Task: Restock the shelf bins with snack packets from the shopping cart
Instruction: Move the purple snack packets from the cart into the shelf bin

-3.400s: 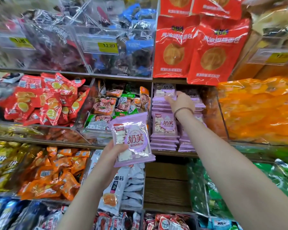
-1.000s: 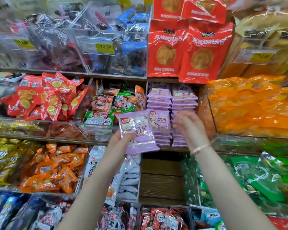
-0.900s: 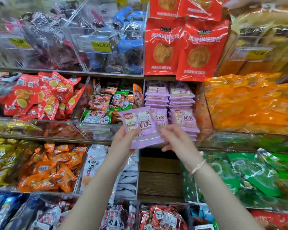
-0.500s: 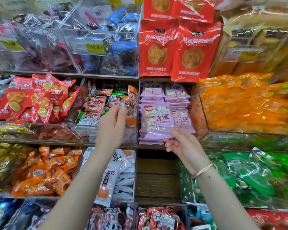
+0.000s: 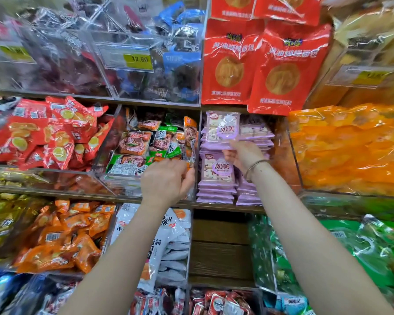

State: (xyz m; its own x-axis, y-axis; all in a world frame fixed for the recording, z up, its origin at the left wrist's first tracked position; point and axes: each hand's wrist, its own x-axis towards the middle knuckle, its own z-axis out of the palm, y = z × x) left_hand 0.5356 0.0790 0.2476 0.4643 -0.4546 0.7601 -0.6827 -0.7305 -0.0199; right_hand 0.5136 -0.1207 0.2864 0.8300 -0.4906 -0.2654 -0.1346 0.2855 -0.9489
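Note:
A purple snack packet (image 5: pixel 223 129) with a round label is pinched by its lower edge in my right hand (image 5: pixel 243 153). It stands upright at the top of the left stack of matching purple packets (image 5: pixel 216 176) in the middle shelf bin. My left hand (image 5: pixel 166 180) is at the clear divider wall just left of that bin, fingers curled and thumb against the plastic. Whether it grips anything is unclear. The shopping cart is out of view.
Left of the purple stacks is a clear bin (image 5: pixel 123 183) of brown and green packets, then red packets (image 5: pixel 50 137). Orange packets (image 5: pixel 350 151) fill the bin on the right. Red bread bags (image 5: pixel 259 64) hang above, and an unfilled wooden slot (image 5: pixel 218 246) lies below.
The purple packet passed from my left hand to my right hand, which lifted it up to the top of the stack. My left hand moved right to the bin divider.

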